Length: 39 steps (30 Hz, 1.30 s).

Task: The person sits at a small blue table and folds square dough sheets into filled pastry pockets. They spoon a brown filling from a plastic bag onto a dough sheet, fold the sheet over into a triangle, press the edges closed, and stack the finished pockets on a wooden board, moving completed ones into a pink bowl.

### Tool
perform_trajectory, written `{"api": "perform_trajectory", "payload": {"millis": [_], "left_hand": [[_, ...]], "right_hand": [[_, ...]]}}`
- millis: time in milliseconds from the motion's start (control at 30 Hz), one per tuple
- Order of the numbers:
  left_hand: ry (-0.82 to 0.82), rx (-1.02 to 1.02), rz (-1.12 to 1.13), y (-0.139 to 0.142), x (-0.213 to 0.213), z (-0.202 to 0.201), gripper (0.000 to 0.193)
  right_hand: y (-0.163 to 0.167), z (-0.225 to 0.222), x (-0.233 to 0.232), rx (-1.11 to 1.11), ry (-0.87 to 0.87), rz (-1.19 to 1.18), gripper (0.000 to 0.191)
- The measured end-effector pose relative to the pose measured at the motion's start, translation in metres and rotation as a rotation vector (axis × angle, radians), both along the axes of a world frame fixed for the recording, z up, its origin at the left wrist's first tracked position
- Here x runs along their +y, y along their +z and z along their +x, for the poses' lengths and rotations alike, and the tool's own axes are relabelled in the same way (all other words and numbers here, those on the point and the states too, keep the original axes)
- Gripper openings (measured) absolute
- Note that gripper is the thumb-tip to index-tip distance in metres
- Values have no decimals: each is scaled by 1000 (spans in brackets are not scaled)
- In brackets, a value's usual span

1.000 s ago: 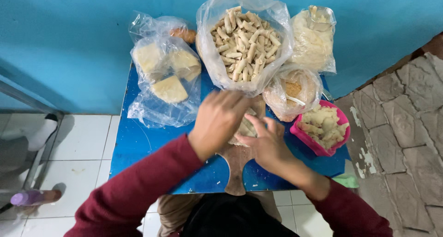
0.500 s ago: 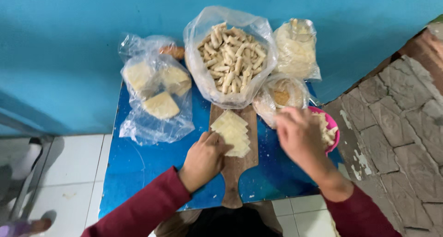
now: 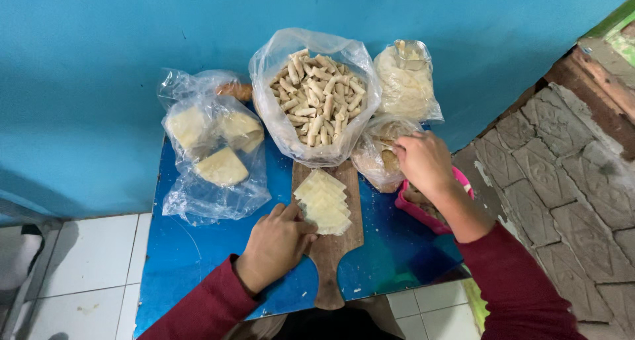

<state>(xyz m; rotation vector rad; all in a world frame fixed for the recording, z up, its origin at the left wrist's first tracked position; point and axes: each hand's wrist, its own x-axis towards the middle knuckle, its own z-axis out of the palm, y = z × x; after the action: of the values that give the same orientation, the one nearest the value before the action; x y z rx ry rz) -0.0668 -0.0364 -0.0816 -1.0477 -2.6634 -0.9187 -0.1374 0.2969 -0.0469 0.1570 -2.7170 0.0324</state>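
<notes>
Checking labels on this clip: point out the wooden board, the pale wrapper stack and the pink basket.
wooden board (image 3: 329, 274), head view, bare handle end.
pale wrapper stack (image 3: 323, 201), head view, top sheet's middle.
pink basket (image 3: 411, 208), head view, near rim.

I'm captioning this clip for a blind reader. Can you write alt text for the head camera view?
Left hand rests by fanned pale wrappers on a wooden board, while the right hand reaches into a small plastic bag. Bags of rolled snacks crowd the blue table.

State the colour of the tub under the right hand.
Pink tub, best seen in the head view, below the right hand.
</notes>
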Motion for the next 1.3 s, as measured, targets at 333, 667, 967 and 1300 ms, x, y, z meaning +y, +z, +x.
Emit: {"api": "perform_trajectory", "payload": {"millis": [333,667,967,1300], "left_hand": [[142,-34,200,-20,7,-4,18],[207,-72,182,-24,14,-4,25],[172,-6,247,-26,18,-3,13],[211,-102,276,-27,19,-4,30]], "right_hand": [[-3,3,12,-115,-6,-398,15],[-8,24,49,-97,-154,-564,18],[-4,56,48,-84,-154,-844,18],[-28,102,-49,-163,213,-732,14]]}}
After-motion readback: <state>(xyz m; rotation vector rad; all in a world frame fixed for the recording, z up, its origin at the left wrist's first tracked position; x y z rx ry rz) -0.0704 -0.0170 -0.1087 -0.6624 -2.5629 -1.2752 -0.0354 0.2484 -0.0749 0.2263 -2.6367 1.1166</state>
